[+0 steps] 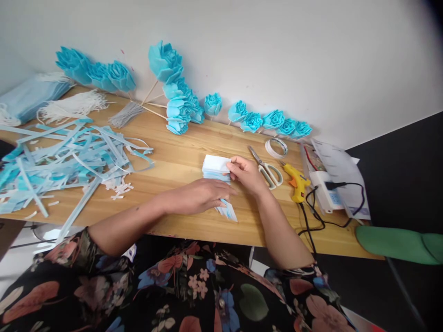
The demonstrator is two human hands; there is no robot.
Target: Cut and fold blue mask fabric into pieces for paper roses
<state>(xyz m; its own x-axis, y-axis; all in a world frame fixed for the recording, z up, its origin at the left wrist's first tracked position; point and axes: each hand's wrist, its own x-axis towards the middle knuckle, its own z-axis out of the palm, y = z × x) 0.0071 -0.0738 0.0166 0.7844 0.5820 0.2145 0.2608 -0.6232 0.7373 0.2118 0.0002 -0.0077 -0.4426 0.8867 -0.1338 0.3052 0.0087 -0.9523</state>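
On the wooden table in front of me lies a small stack of white and light blue fabric pieces (217, 164). My right hand (246, 174) pinches the right edge of its white top piece between thumb and fingers. Just below and left, my left hand (199, 196) reaches across, palm down, with slightly blurred fingers. A fanned bunch of light blue fabric pieces (227, 211) sticks out from under its thumb and fingers. The left hand appears closed on that bunch, though its grip is partly hidden.
Scissors (266, 169), a tape roll (276, 148), a yellow glue gun (296, 182) and a power strip (325, 191) lie to the right. Blue fabric flowers (180, 108) line the wall. Cut strips (72, 157) heap at left, near grey wires (126, 114). A green chair part (387, 243) touches the right edge.
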